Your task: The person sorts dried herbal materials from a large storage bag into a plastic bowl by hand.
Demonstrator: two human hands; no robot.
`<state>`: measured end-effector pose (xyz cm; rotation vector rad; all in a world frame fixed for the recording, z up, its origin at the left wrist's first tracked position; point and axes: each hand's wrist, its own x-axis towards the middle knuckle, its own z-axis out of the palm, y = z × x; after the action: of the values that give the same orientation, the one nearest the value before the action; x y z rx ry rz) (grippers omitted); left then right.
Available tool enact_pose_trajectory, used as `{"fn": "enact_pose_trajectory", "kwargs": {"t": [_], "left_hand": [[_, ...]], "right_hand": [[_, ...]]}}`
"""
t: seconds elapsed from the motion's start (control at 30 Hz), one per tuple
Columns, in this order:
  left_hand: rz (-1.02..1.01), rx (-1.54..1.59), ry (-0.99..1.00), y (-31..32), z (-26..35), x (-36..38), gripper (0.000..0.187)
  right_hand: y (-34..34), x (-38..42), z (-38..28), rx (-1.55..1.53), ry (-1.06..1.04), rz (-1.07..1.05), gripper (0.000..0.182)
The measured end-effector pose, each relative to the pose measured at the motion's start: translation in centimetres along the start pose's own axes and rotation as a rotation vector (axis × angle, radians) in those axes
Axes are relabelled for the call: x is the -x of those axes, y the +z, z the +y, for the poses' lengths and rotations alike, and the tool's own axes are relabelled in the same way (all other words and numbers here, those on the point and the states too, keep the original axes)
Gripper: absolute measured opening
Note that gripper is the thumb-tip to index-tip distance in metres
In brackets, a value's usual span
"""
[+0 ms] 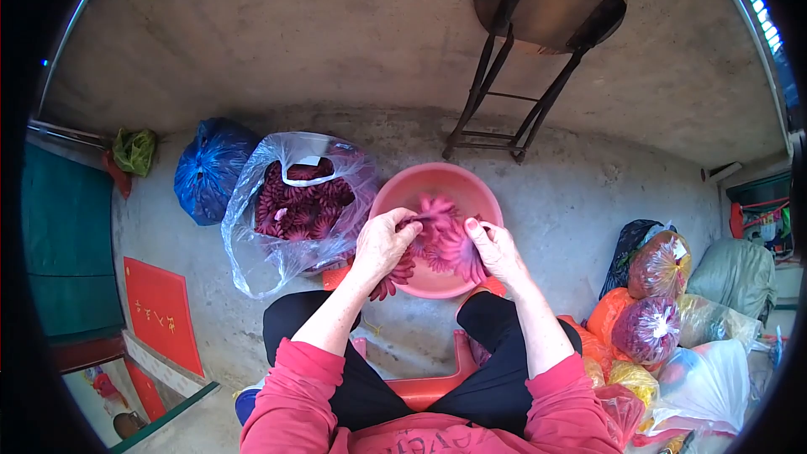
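In the head view, a pink plastic basin (479,185) stands on the floor in front of me. Several pink, many-petalled pieces that look like artificial flowers (439,208) lie in it. Over the basin's left side, my left hand (385,242) is closed, its fingertips pinching a thin dark part by the pink petals. Darker red petalled pieces (393,277) hang just below that hand; how they are held is hidden. Above the basin's right side, my right hand (496,248) pinches a pink petalled piece (464,259) between thumb and fingers.
Left of the basin sits an open clear plastic bag (244,244) of dark red petalled pieces, with a tied blue bag (214,170) behind. A folding stool (538,34) leans on the wall. Several filled bags (660,265) crowd the right. A red sheet (164,315) lies left.
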<state>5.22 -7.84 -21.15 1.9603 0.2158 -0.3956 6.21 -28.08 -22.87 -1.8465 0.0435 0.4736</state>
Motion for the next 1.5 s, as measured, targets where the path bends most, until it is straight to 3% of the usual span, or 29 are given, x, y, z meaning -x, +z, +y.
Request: {"fn": "enact_pose_trajectory", "kwargs": {"t": [0.1, 0.13, 0.27, 0.43, 0.63, 0.8, 0.93, 0.97, 1.1, 1.27, 1.5], "left_hand": [[0.154, -0.240, 0.168, 0.0, -0.5, 0.1, 0.028], [0.152, -0.240, 0.171, -0.1, -0.4, 0.1, 0.028], [-0.012, 0.320, 0.135, -0.8, 0.4, 0.2, 0.028], [-0.098, 0.274, 0.133, 2.3, 0.1, 0.9, 0.026], [-0.029, 0.198, 0.069, 1.9, -0.5, 0.3, 0.018], [0.091, 0.155, 0.029, 0.1, -0.7, -0.6, 0.013], [0.044, 0.182, 0.067, 0.3, -0.4, -0.4, 0.013], [0.042, 0.182, 0.066, 0.5, -0.4, -0.3, 0.013], [0.020, 0.102, 0.121, 1.9, -0.2, 0.4, 0.014], [-0.002, 0.329, 0.105, 1.8, 0.1, 0.5, 0.022], [-0.094, 0.169, 0.036, 1.9, -0.9, 0.1, 0.033]], "right_hand": [[0.3, -0.5, 0.9, -0.145, -0.226, 0.015, 0.040], [0.4, -0.5, 1.0, -0.145, -0.226, 0.019, 0.040], [0.5, -0.6, 1.0, -0.005, -0.132, 0.109, 0.042], [1.1, 0.6, -0.7, 0.285, -0.063, 0.095, 0.043], [0.5, 0.6, -0.6, 0.198, -0.063, 0.015, 0.043], [-0.8, -0.3, -0.7, 0.218, -0.075, 0.167, 0.033], [0.8, -1.3, -0.5, 0.231, -0.584, 0.327, 0.038], [1.2, -1.3, -0.2, 0.231, -0.583, 0.328, 0.038], [2.6, -0.7, 1.5, -0.095, -0.230, 0.163, 0.031], [1.8, 0.0, 0.0, 0.040, -0.123, 0.219, 0.025], [1.4, 0.4, -0.4, 0.007, -0.125, 0.222, 0.026]]}}
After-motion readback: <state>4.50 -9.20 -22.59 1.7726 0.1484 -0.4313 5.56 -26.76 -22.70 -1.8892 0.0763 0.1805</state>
